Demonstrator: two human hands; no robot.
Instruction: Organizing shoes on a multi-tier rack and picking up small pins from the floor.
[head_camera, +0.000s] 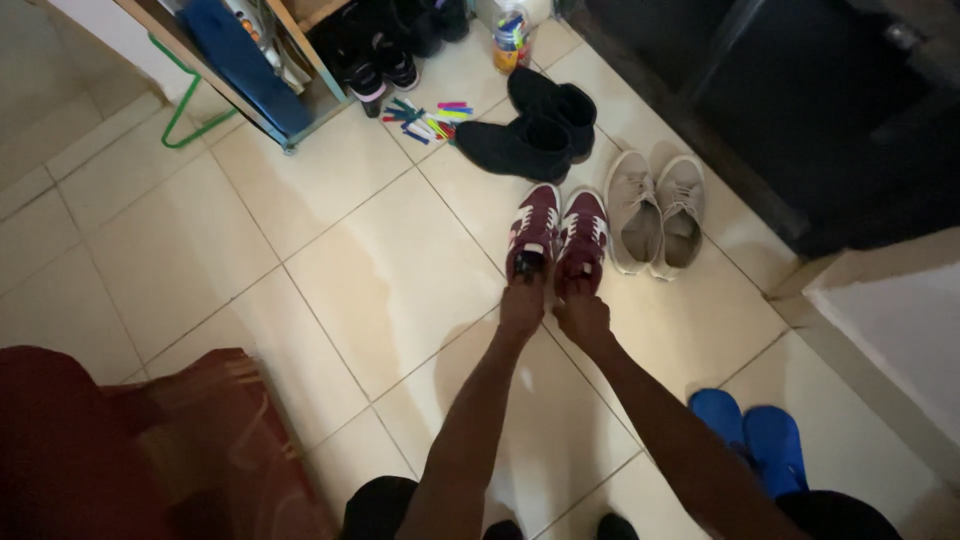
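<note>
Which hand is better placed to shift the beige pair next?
Right, probably. The right hand grips the heel of the right maroon sneaker, directly beside the beige sneakers; the left hand is on the far maroon sneaker.

Free room: wide bare stretch of tiled floor (300, 250) across the middle and left of the frame, open right up to the heels of the maroon sneakers (557, 240).

Obstacles, centre to right: beige sneakers (655, 212) just beside the maroon pair on its right, narrow gap between. Black boots (535, 128) directly above, near the toes. Coloured pegs (428, 118) scattered at upper centre, a jar (511, 42) beyond them.

Upper left: shelf frame (250, 105) with dark shoes under it closes that side.

Upper right: dark furniture (800, 110). Right edge: pale ledge (900, 320).

Lower right: blue slippers (752, 440) beside the right forearm. Lower left: red cloth (150, 450).
</note>
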